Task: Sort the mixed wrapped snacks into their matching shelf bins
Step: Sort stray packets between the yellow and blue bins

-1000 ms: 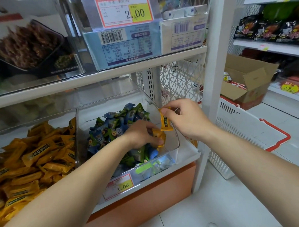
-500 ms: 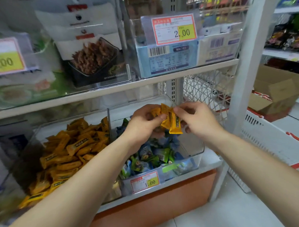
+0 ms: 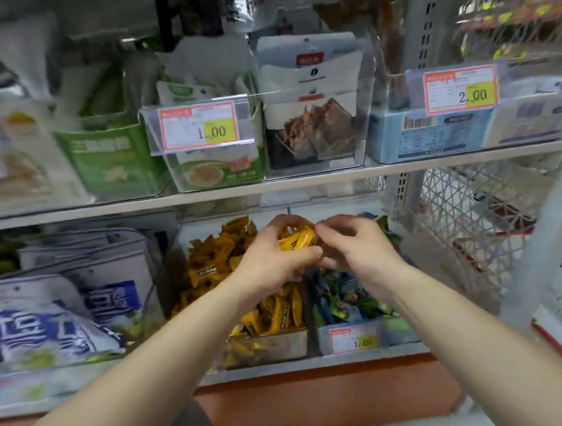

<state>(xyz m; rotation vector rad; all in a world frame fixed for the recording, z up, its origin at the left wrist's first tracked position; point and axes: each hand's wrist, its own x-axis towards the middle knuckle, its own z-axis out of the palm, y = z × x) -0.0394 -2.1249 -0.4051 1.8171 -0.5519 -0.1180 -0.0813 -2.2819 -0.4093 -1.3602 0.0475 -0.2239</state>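
Yellow bin point(image 3: 267, 346): under and left of the grip, heaped with yellow packets.
Left hand point(image 3: 269, 260): fingers curled tight round a yellow snack bundle point(image 3: 299, 238), thumb beneath it.
Right hand point(image 3: 360, 248): fingertips pinching the bundle's right end.
Blue-green bin point(image 3: 400, 330): under and right of the grip.

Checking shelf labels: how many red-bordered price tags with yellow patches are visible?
3 price tags: one mid upper shelf, one upper right, one on the clear bin of blue-green wrapped snacks. Others may be hidden.
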